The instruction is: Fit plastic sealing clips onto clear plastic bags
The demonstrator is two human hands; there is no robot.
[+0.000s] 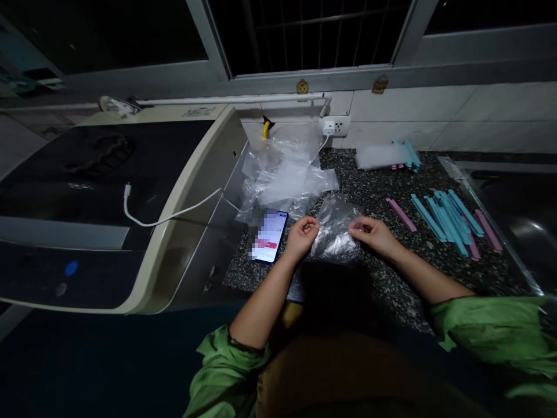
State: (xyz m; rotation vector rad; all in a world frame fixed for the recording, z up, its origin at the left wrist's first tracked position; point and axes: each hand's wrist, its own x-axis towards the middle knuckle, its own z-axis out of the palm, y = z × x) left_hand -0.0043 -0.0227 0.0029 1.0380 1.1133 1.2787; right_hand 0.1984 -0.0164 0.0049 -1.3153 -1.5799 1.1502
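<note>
Left hand (302, 237) and right hand (373, 234) each pinch one side of a clear, crinkled plastic bag (336, 232), held between them above the speckled black stone counter (369, 188). Beside left hand: lit rectangular phone (272, 237). Rightward: slim light-blue plastic strips (429, 218). Beyond: loose translucent plastic bags (285, 181).

Loose green sleeves (228, 366) (rather rumpled ones) leave both forearms (267, 299) bare.

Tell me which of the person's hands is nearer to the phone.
Left. The left hand is just right of the phone; the right hand is farther right, at the opposite side of the bag.
</note>
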